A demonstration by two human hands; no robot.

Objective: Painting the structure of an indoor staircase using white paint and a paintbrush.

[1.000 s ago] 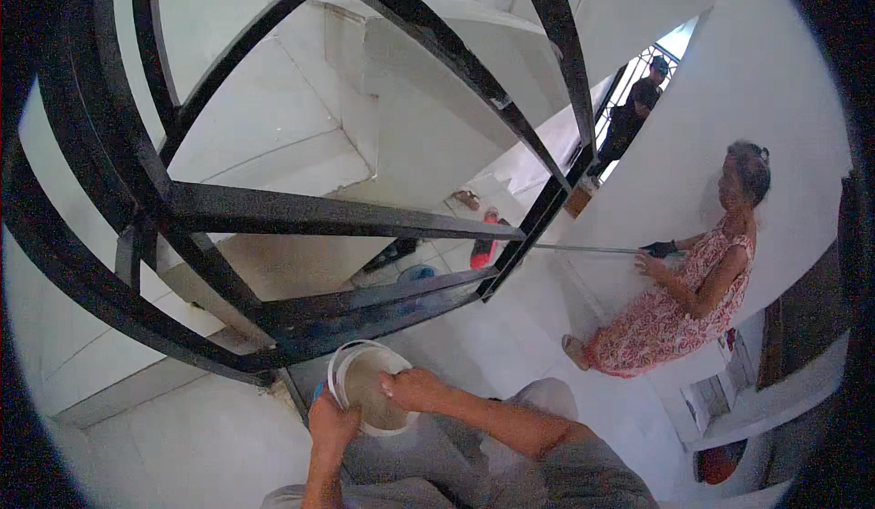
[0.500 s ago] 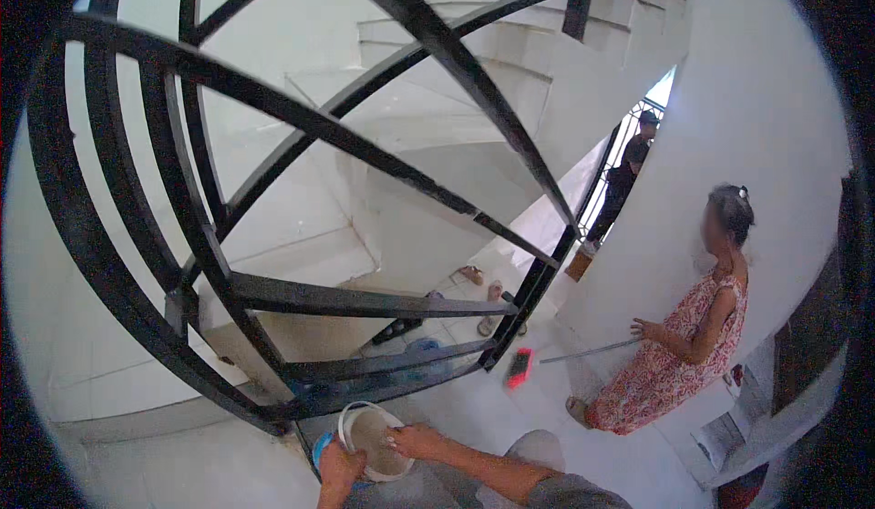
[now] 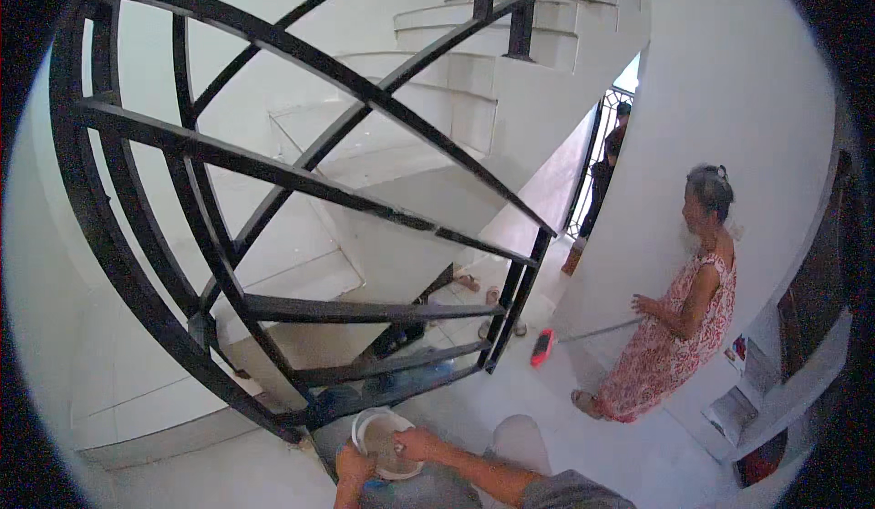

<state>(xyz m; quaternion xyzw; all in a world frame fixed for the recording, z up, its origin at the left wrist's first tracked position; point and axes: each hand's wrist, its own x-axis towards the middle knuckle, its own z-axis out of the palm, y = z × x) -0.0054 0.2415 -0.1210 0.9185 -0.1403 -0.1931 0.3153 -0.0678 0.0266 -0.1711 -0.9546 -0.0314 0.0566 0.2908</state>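
A white bucket [image 3: 365, 424] stands low in front of me, its pale, greyish-brown inside turned up to view. My left hand [image 3: 354, 465] is closed on its near left rim. At the right side of the bucket's mouth is my right hand [image 3: 416, 445], fingers curled together over the inside; what they pinch, if anything, is too small to make out. A bit of something blue [image 3: 374, 483] shows below the bucket, beside my left hand. My knee [image 3: 521, 441] sticks out to the right of my right forearm.
A black metal railing [image 3: 365, 313] rises ahead and left, before a curving white staircase [image 3: 447, 90]. To the right a person [image 3: 679, 327] in a red-and-white patterned dress holds a long-handled red brush [image 3: 542, 348]. Another person [image 3: 602, 172] stands by the far doorway. Shoes [image 3: 468, 282] lie beyond the railing.
My view has shifted, and the railing and stairs appear moved left. Both hands stay at the bucket. The red brush has moved right and away.
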